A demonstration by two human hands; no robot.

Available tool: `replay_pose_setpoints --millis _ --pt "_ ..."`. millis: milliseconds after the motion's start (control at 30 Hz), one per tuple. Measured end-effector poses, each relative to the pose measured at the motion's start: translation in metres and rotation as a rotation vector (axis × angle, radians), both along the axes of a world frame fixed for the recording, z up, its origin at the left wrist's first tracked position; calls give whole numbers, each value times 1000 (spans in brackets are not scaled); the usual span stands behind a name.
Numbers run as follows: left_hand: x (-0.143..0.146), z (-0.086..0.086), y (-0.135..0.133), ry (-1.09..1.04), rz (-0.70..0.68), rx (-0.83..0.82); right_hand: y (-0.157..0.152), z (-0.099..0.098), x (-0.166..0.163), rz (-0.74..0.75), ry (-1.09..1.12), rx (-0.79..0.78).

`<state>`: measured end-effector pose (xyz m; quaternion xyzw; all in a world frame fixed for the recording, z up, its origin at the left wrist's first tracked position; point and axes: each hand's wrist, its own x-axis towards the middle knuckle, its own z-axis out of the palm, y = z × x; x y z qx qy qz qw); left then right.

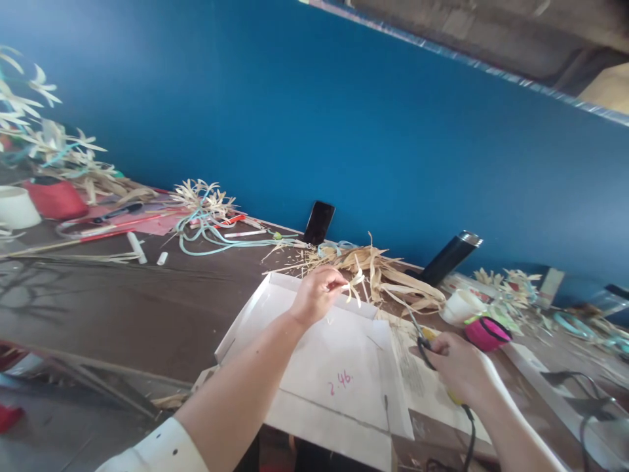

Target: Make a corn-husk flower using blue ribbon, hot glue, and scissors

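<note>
My left hand (pixel 319 295) pinches a small pale flower of dried husk strips (pixel 356 287) above the white cardboard box lid (pixel 314 367). At the lid's right, my right hand (pixel 459 367) is closed on dark-handled scissors (pixel 424 351), their thin metal blades pointing up and left. Beneath that hand a yellow-handled tool (pixel 455 397) with a black cord shows in part; its kind is hidden. Just beyond my left hand lies a heap of dry tan husks (pixel 378 265). Purple handwritten figures mark the lid.
A phone (pixel 319 223) leans on the blue wall (pixel 295 118). To the right are a black flask (pixel 449 259), a white cup (pixel 462 307) and a pink pouch (pixel 487 333). Husk flowers with light-blue stems (pixel 204 200) lie left, near another pair of scissors (pixel 118 213).
</note>
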<state>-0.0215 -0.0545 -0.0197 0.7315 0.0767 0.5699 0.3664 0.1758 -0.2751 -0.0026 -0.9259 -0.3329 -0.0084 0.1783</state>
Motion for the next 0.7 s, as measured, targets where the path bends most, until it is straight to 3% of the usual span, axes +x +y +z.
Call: replay_pose_setpoints --millis 133,333,467,567,700 --pt "-1 1 0 24 6 -10 13 -11 -4 3 161 -27" --pt "-2 1 0 36 6 -30 11 -24 6 116 33 26" --pt "-1 0 1 34 10 -35 9 -22 5 117 -165 -74" --pt "-1 0 2 25 3 -31 7 -19 2 176 -192 -136" --pt "-1 0 1 1 16 -31 10 -1 -9 239 -189 -66"
